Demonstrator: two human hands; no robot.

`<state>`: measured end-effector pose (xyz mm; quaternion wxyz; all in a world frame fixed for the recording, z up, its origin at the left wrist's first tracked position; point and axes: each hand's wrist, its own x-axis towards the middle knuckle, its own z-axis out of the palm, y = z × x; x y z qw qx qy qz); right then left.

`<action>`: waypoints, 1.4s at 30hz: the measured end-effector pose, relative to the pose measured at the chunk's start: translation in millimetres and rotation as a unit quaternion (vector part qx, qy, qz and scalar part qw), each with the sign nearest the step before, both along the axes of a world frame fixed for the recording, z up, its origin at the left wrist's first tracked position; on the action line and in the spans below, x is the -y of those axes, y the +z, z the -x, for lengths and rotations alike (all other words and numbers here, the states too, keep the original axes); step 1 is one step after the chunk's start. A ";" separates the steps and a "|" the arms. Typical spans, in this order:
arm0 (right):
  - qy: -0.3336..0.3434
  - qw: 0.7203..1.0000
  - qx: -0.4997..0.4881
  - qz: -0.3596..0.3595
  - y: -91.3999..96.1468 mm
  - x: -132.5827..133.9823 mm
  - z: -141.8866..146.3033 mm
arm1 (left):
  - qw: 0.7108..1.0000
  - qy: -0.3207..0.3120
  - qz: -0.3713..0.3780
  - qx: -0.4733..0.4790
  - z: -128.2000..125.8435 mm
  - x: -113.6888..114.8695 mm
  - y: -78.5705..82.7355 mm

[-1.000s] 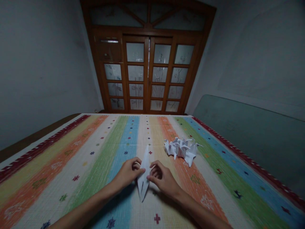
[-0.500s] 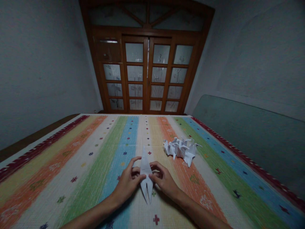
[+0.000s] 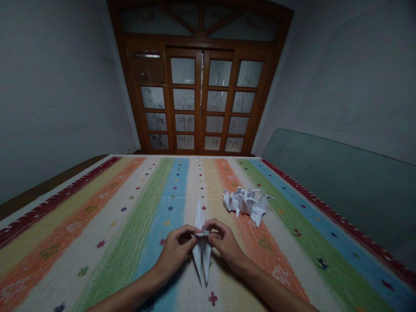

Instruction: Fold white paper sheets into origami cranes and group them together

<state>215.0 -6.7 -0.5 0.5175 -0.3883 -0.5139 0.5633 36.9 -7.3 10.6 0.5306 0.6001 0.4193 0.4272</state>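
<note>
The fingers (image 3: 190, 229) of the left hand (image 3: 175, 253) and the fingers (image 3: 211, 225) of the right hand (image 3: 227, 245) are closed in a narrow pinch from both sides on a folded white paper figure (image 3: 202, 255), and a small flap (image 3: 203, 233) at its middle is gripped between them, so the two hands are almost touching. Whether the figure is lifted or is resting on the striped woven cover (image 3: 81, 251) cannot be told. It is located near the middle of the cover, on the side closest to the person. Many folds are already made in the paper: the sheet is in a slim shape, with one sharp point on the far side of the hands and two narrow points on the near side. How much folding is left cannot be fully told, but the middle flap is being worked on and the figure is not opened out. Its long axis runs almost straight away from the person, with a slight tilt, and the single point is directed toward the wooden glazed double door (image 3: 201, 99). A loose heap of other folded paper figures (image 3: 247, 201) is lying beyond the right hand, on the orange and green stripes.
</note>
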 end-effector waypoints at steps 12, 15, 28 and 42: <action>0.007 0.999 0.044 0.024 1.4 0.2 -3.4 | 0.993 -0.055 0.075 0.065 7.3 -2.6 1.3; -0.005 0.998 0.064 0.012 2.3 1.3 -2.5 | 0.994 -0.057 0.077 0.053 7.0 -2.5 4.2; -0.020 0.995 0.091 -0.048 -2.5 1.4 -4.3 | 1.000 0.002 -0.001 -0.021 1.1 1.2 4.9; -0.136 0.916 0.214 -0.310 20.1 20.2 -5.9 | 0.961 0.077 -0.240 -0.117 7.2 14.4 20.1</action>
